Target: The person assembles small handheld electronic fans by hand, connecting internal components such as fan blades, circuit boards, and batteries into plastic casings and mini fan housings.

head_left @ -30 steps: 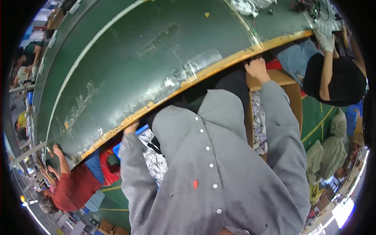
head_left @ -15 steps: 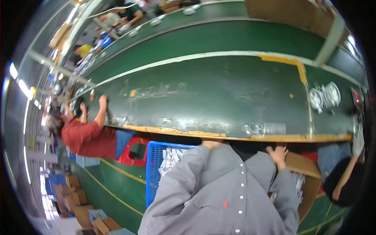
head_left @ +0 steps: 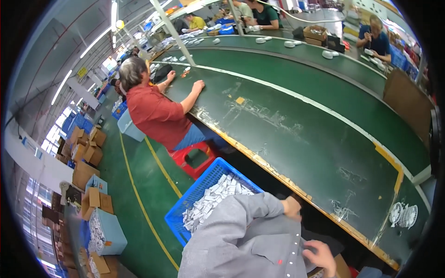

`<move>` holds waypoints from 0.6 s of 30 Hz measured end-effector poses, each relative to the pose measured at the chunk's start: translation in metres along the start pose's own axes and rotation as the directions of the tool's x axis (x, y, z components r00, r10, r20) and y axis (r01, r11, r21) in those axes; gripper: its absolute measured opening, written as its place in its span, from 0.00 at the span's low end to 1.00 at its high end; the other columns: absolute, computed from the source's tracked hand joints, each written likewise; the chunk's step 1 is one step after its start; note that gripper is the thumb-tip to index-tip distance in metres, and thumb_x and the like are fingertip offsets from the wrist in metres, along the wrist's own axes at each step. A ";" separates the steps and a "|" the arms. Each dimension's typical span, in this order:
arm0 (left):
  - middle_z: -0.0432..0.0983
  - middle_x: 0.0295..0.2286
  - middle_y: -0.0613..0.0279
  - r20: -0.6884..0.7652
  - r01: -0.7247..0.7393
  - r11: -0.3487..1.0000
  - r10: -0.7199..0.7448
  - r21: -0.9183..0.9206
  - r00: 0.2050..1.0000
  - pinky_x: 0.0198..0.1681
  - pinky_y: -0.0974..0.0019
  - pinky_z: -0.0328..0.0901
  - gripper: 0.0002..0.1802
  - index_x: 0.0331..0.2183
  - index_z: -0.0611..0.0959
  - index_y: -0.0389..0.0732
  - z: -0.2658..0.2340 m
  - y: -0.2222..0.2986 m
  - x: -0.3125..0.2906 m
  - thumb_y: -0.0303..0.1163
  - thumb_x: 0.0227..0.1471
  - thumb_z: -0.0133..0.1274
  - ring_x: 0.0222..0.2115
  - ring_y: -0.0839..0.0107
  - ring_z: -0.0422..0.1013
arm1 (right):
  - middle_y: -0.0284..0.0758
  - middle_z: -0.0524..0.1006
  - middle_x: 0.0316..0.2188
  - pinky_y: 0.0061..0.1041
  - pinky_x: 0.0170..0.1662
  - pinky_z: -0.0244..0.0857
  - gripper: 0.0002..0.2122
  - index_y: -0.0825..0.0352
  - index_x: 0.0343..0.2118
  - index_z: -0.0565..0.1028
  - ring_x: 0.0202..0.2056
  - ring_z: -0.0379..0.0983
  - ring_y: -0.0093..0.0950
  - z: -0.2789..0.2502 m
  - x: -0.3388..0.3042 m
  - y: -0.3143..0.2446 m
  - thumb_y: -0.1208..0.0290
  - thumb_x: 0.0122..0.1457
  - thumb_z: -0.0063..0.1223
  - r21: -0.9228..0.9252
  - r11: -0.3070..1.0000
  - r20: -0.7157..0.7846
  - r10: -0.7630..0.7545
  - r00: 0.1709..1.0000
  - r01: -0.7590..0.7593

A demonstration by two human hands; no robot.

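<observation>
My left hand hangs by the worn wooden table edge, close to my shirt front. Its fingers are partly turned away and blurred, so their grip is hidden. My right hand is over my lap with its fingers apart and nothing seen in it. At my left side stands a blue plastic crate full of small white pieces. Part of a cardboard box shows beside my right hand. The long dark green table lies in front of me.
A co-worker in a red shirt sits on a red stool at the table's left. White spoked reels lie at its right end. Cartons and a light blue bin line the left aisle; people work behind the conveyor.
The view has swung to the left, bringing the aisle and far workers in. My right hand has come away from the table edge toward my shirt front; my left stays near the edge.
</observation>
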State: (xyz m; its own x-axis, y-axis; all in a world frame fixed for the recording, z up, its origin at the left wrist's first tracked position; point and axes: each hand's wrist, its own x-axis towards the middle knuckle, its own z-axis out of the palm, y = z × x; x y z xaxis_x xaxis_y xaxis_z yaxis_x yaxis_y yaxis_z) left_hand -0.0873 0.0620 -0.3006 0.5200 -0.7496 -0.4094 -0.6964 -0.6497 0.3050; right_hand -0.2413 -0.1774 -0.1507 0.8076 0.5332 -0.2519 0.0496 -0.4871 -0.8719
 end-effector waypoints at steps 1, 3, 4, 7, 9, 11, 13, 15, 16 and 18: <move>0.80 0.34 0.53 -0.015 0.023 1.000 -0.023 0.003 1.000 0.37 0.47 0.69 0.27 0.30 0.86 0.38 0.030 -0.045 0.017 0.55 0.49 0.50 0.35 0.54 0.76 | 0.42 0.80 0.38 0.29 0.50 0.66 0.18 0.72 0.40 0.78 0.44 0.76 0.35 -0.015 0.000 -0.020 0.67 0.47 0.61 0.225 0.973 -0.055 -0.042 0.998 0.054; 0.79 0.28 0.52 -0.271 -0.034 0.999 0.038 0.020 0.962 0.29 0.50 0.70 0.17 0.26 0.84 0.40 0.077 -0.042 0.031 0.43 0.50 0.50 0.29 0.53 0.76 | 0.41 0.79 0.37 0.27 0.47 0.66 0.20 0.73 0.41 0.78 0.41 0.75 0.31 -0.058 0.009 -0.038 0.60 0.53 0.50 0.339 0.935 -0.102 -0.079 0.992 0.110; 0.79 0.29 0.52 -0.196 -0.180 0.984 0.178 0.009 0.964 0.31 0.49 0.70 0.15 0.26 0.83 0.40 0.042 -0.010 0.014 0.41 0.49 0.50 0.31 0.52 0.76 | 0.41 0.78 0.38 0.27 0.46 0.66 0.22 0.72 0.42 0.76 0.41 0.73 0.29 -0.061 0.010 -0.015 0.55 0.57 0.46 0.445 0.856 -0.354 -0.101 0.930 0.262; 0.77 0.30 0.49 -0.305 -0.681 0.730 0.636 -0.060 0.709 0.37 0.51 0.69 0.14 0.30 0.80 0.37 -0.020 0.047 -0.016 0.38 0.44 0.51 0.34 0.50 0.74 | 0.43 0.76 0.44 0.32 0.54 0.62 0.13 0.73 0.42 0.74 0.47 0.71 0.36 -0.110 0.023 0.016 0.74 0.56 0.47 -0.085 0.980 -0.736 -0.183 0.652 0.179; 0.77 0.28 0.52 -0.432 -0.827 0.561 0.739 -0.029 0.517 0.36 0.52 0.69 0.12 0.27 0.80 0.39 -0.083 0.080 -0.022 0.37 0.40 0.52 0.31 0.52 0.74 | 0.43 0.76 0.44 0.35 0.54 0.63 0.13 0.71 0.42 0.75 0.47 0.72 0.40 -0.137 0.050 0.028 0.76 0.52 0.54 -0.408 0.911 -0.774 -0.306 0.555 -0.067; 0.77 0.24 0.57 -0.360 -0.647 0.756 0.635 0.103 0.684 0.31 0.54 0.69 0.10 0.23 0.82 0.41 -0.136 0.088 -0.019 0.37 0.38 0.53 0.28 0.56 0.74 | 0.41 0.75 0.45 0.40 0.55 0.62 0.13 0.66 0.38 0.77 0.50 0.69 0.41 -0.156 0.104 0.038 0.74 0.46 0.57 -0.863 0.505 -0.339 -0.601 0.724 0.015; 0.75 0.15 0.57 -0.373 -0.476 0.867 0.495 0.149 0.785 0.23 0.53 0.67 0.12 0.12 0.79 0.46 -0.191 0.079 0.005 0.39 0.39 0.52 0.19 0.55 0.72 | 0.41 0.72 0.51 0.38 0.61 0.55 0.19 0.68 0.42 0.75 0.56 0.65 0.37 -0.143 0.143 0.040 0.67 0.45 0.57 -0.911 0.345 0.009 -0.529 0.848 0.225; 0.75 0.16 0.56 -0.495 -0.470 0.859 0.505 0.205 0.707 0.22 0.54 0.66 0.12 0.16 0.79 0.46 -0.214 0.046 0.052 0.42 0.41 0.53 0.18 0.55 0.71 | 0.43 0.64 0.60 0.39 0.68 0.43 0.29 0.67 0.55 0.69 0.63 0.55 0.38 -0.123 0.172 0.046 0.62 0.47 0.52 -0.729 0.651 -0.098 -0.404 0.909 0.211; 0.75 0.17 0.56 -0.561 -0.415 0.880 0.470 0.233 0.681 0.24 0.54 0.67 0.10 0.19 0.79 0.47 -0.217 0.032 0.057 0.42 0.41 0.54 0.18 0.54 0.71 | 0.42 0.61 0.62 0.40 0.69 0.39 0.29 0.67 0.56 0.69 0.65 0.51 0.38 -0.122 0.171 0.017 0.63 0.48 0.51 -0.889 0.446 -0.115 -0.432 0.894 0.101; 0.78 0.26 0.54 -0.736 -0.405 0.903 0.368 0.140 0.567 0.31 0.53 0.70 0.09 0.26 0.81 0.44 -0.239 0.023 0.084 0.38 0.45 0.55 0.28 0.55 0.75 | 0.42 0.60 0.62 0.40 0.67 0.43 0.27 0.66 0.55 0.68 0.65 0.50 0.37 -0.149 0.161 0.041 0.68 0.48 0.53 -0.939 0.324 -0.270 -0.473 0.839 -0.120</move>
State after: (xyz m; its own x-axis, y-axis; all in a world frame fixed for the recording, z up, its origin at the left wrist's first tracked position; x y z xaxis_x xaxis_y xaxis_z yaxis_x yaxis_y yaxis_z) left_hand 0.0582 -0.0459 -0.1225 0.4028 -0.7579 0.5132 -0.9090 -0.2655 0.3214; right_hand -0.0223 -0.2142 -0.1642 0.8127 0.4905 0.3145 0.4705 -0.8708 0.1422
